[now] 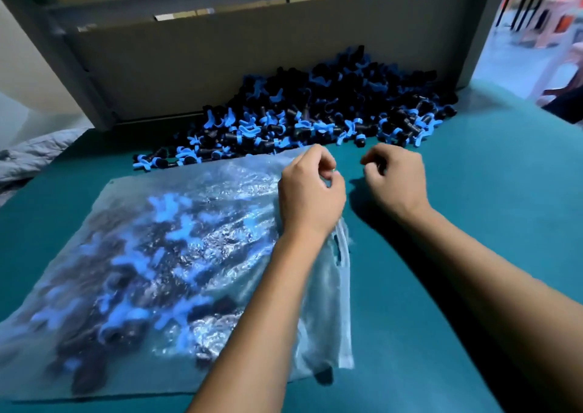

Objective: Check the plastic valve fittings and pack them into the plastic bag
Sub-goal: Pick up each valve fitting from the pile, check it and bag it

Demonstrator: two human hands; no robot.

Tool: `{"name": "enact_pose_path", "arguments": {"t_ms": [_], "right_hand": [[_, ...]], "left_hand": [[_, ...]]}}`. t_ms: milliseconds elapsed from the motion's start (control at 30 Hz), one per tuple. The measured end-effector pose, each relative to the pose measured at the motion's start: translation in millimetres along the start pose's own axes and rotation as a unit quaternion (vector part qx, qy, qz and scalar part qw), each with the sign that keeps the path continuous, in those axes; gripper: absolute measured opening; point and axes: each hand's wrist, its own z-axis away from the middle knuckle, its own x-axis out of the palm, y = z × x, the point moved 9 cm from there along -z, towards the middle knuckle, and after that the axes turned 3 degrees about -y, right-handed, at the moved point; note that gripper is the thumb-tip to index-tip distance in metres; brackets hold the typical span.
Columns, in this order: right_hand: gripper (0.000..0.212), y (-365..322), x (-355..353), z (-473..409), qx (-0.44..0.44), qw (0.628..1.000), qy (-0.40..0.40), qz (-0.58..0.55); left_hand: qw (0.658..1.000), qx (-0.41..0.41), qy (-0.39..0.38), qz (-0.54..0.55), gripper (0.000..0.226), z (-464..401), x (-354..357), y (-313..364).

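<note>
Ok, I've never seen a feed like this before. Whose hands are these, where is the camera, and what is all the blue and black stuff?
There is no machine here: a person works with two bare hands, and the single picture comes from a camera worn on the head, looking forward and down. On the green table a pile of fittings, black bodies with blue handles, lies against a cardboard wall. Nearer to the person lies a clear plastic bag, flat on the table, with many such fittings already inside. The left hand sits at the bag's right-hand edge with its fingers curled, seemingly pinching the plastic there. The right hand is over bare table beside it, its fingers curled; I see nothing held in it.
</note>
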Motion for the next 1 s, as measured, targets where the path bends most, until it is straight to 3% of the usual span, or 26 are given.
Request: {"name": "enact_pose_path", "arguments": {"t_ms": [133, 333, 433, 600, 700, 800, 900, 1000], "right_hand": [[0.053, 64.8, 4.3, -18.2, 0.097, 0.965, -0.108, 0.217], [0.083, 94.3, 13.5, -47.4, 0.108, 0.950, -0.165, 0.242], [0.062, 94.6, 28.2, -50.0, 0.095, 0.951, -0.195, 0.218], [0.015, 57.6, 27.2, -34.9, 0.010, 0.980, -0.125, 0.157], [0.009, 26.9, 21.1, -15.9, -0.021, 0.995, -0.090, 0.042], [0.013, 12.8, 14.9, 4.6, 0.014, 0.994, -0.050, -0.095], [0.011, 3.2, 5.9, 17.0, 0.020, 0.987, -0.012, -0.157], [0.011, -1.8, -0.3, 22.3, 0.016, 0.976, -0.007, -0.218]], "left_hand": [[0.988, -0.052, -0.118, -0.091, 0.010, 15.2, 34.7, -37.7], [0.983, -0.076, -0.127, -0.106, 0.007, 12.6, 40.3, -46.9], [0.982, -0.084, -0.129, -0.107, 0.006, 12.8, 39.8, -48.2], [0.983, -0.104, -0.125, -0.085, 0.007, 12.6, 37.6, -51.9], [0.987, -0.114, -0.102, -0.046, 0.010, 11.9, 33.6, -53.8], [0.990, -0.110, -0.087, -0.024, 0.024, 11.4, 29.5, -52.4], [0.992, -0.084, -0.094, -0.002, 0.047, 11.3, 28.6, -46.8], [0.991, -0.073, -0.092, 0.063, 0.053, 10.8, 28.3, -42.5]]}}
